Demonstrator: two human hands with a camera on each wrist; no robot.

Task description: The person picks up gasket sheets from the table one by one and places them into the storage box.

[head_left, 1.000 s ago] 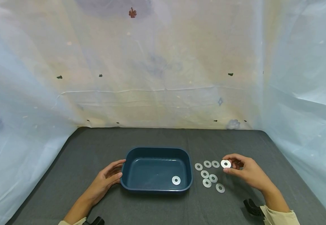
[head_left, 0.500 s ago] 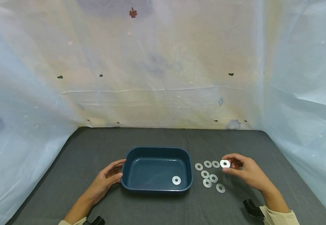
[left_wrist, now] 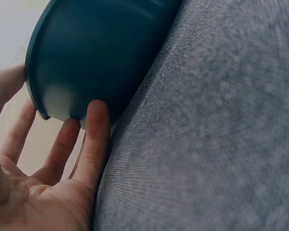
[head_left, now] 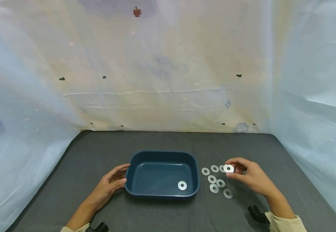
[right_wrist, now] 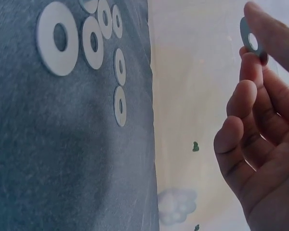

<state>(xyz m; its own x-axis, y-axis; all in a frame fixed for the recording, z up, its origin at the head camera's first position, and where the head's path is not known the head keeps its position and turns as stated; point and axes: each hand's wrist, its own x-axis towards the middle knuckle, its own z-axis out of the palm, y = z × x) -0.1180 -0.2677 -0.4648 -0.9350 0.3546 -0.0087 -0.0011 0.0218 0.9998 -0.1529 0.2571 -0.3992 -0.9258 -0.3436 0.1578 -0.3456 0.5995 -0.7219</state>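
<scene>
In the head view a dark blue rectangular bin stands on the grey cloth, with one flat metal washer lying toward its near right corner. My left hand touches the bin's left end; the left wrist view has its fingertips, fairly straight, against the outer wall and rim. Between thumb and fingertips my right hand pinches another washer, held raised and partly covering a washer behind it in the head view. The right wrist view shows this pinched washer nearly edge-on.
Several loose washers lie flat between the bin and my right hand. A patterned sheet closes off the back and both sides of the grey-covered table. Black wrist mounts sit near the cuffs.
My right hand has shifted slightly left with the pinched washer, closer to the loose ones. The left hand and bin stay where they were.
</scene>
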